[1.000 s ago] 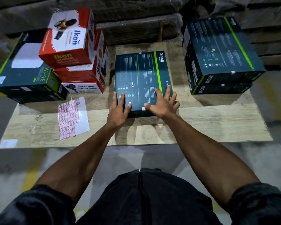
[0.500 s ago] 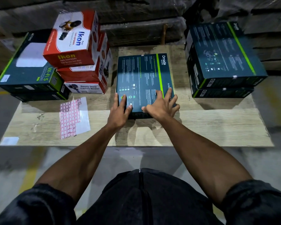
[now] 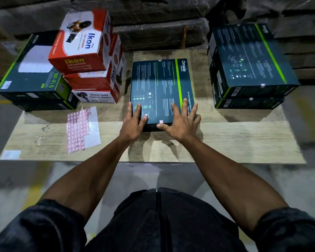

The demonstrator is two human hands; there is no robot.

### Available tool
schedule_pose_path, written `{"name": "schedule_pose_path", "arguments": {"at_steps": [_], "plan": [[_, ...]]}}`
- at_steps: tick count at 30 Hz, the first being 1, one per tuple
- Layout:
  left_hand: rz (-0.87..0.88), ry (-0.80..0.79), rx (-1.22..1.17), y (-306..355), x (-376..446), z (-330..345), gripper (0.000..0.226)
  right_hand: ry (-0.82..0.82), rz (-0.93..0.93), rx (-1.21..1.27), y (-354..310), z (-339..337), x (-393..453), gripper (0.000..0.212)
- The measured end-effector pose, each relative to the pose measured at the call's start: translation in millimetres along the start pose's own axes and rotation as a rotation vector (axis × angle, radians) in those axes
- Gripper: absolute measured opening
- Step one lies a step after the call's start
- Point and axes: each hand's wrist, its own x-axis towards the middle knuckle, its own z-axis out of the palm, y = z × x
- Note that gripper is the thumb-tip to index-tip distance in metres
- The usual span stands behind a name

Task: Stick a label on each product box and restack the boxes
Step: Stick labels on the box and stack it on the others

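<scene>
A dark teal Omada box (image 3: pixel 160 84) lies flat in the middle of the wooden board (image 3: pixel 235 140). My left hand (image 3: pixel 133 122) clasps its near left corner, fingers on top and thumb against the front side. Over the near right corner my right hand (image 3: pixel 183 122) is spread, its thumb along the front edge. Between the two hands, a small pink label (image 3: pixel 161 121) sits on the box's near edge. A sheet of pink labels (image 3: pixel 81 129) lies on the board to the left.
Three red and white Ikon boxes (image 3: pixel 84 44) are stacked at the back left, beside two dark Wi-Fi boxes (image 3: pixel 35 77). Two more teal Omada boxes (image 3: pixel 251 66) are stacked at the right. Wrapped pallets (image 3: pixel 158 31) stand behind the board. Grey floor lies below its front edge.
My right hand has slid to the right along the box's near edge, uncovering the small pink label. The left hand and the box have stayed put.
</scene>
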Motion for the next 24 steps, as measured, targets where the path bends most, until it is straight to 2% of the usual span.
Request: {"name": "schedule_pose_path", "arguments": {"at_steps": [11,21,24], "plan": [[-0.001,-0.003,0.006,-1,2,0,0.062,0.09,0.009,-0.142,-4,6,-3,0.091],[-0.008,-0.007,-0.034,-5,-15,3,0.062,-0.017,-0.025,-0.134,4,2,-26,0.103],[-0.031,0.029,-0.052,-6,-37,7,0.061,-0.017,-0.02,-0.093,9,4,-46,0.094]]}}
